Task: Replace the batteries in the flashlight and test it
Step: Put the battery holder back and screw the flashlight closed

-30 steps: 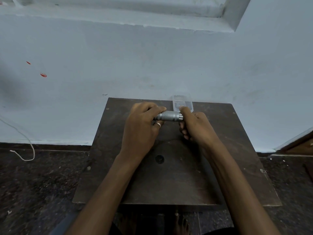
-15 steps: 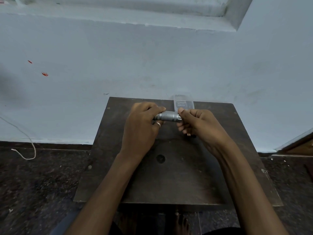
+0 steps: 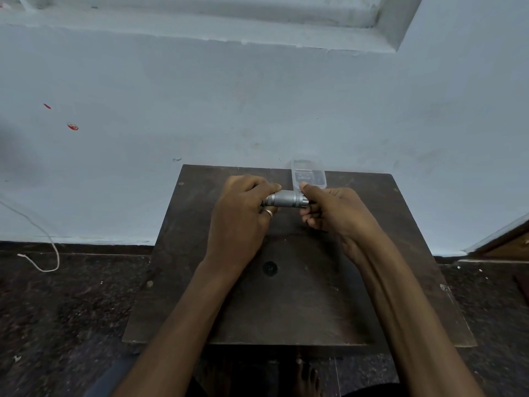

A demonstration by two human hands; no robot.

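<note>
A short silver flashlight (image 3: 286, 198) with a knurled body lies sideways above the far half of a dark wooden table (image 3: 300, 305). My left hand (image 3: 240, 213) grips its left end, a ring on one finger. My right hand (image 3: 332, 213) pinches its right end with thumb on top and fingers curled below. What sits at that right end is hidden by my fingers. Just behind the flashlight, a clear plastic box (image 3: 308, 173) stands at the table's far edge.
The small table stands against a pale blue wall (image 3: 257, 104). A dark round spot (image 3: 269, 267) marks the table's middle. A white cord (image 3: 43, 253) trails on the dark floor at the left. A wooden door frame (image 3: 506, 245) shows at the right edge.
My right hand turned at the flashlight's right end, its fingers regripping. The left hand and the flashlight stayed almost in place.
</note>
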